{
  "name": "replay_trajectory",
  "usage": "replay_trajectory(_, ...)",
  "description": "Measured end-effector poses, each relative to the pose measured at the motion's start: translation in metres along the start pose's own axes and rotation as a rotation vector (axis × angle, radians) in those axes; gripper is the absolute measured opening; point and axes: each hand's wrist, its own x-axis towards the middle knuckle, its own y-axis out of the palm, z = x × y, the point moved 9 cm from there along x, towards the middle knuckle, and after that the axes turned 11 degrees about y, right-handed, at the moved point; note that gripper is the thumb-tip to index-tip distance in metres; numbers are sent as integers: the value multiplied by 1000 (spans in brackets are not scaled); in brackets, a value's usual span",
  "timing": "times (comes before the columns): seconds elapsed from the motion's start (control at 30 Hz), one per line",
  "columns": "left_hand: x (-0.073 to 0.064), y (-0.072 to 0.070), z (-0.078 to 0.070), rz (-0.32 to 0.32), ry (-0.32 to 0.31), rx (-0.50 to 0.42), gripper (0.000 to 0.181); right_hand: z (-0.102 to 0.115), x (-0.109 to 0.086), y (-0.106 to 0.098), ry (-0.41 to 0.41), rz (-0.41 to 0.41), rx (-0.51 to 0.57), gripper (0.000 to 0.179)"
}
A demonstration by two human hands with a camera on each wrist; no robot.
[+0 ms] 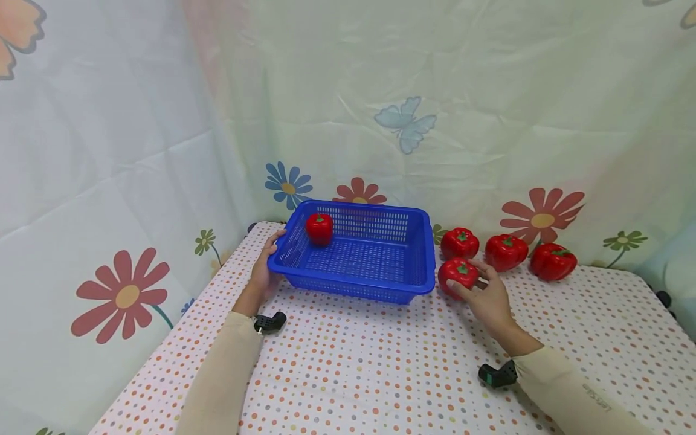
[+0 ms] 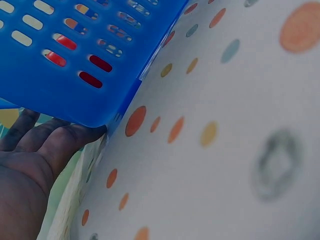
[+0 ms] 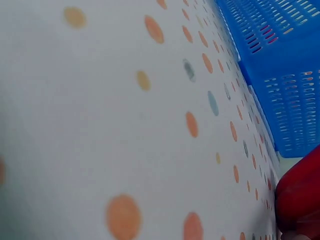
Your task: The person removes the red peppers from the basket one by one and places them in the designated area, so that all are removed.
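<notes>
A blue plastic basket point(image 1: 353, 282) stands on the table with one red bell pepper point(image 1: 319, 229) in its back left corner. At the basket's left side, my left hand point(image 1: 264, 266) touches the rim with fairly straight fingers; the left wrist view shows that hand point(image 2: 30, 165) against the basket's outer edge point(image 2: 60, 107). Right of the basket, my right hand point(image 1: 489, 300) grips another red bell pepper point(image 1: 455, 275), thumb on its near side and fingers round the far side. Only part of this bell pepper point(image 3: 300, 200) enters the right wrist view, where the hand is mostly hidden.
Behind my right hand, three more red bell peppers point(image 1: 460, 243), point(image 1: 505, 252), point(image 1: 553, 262) lie in a row near the table's back edge. A dotted cloth point(image 1: 348, 374) covers the table. Flowered curtains point(image 1: 348, 121) hang close behind and at the left.
</notes>
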Motion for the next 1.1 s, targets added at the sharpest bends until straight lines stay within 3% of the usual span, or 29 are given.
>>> replay_trajectory(0.37,0,1,0,14,2,-7,48,13,-7,-8,-68,-33,-16,86)
replay_trajectory(0.63,0,2,-1,15,8,-14,48,57,-28,-32,-204,-162,28,81)
replay_trajectory(0.77,0,2,-1,16,12,-20,49,88,-37,-29,-276,-121,99,82)
replay_trajectory(1.1,0,2,-2,25,10,-16,49,177,-31,6,-280,56,280,81)
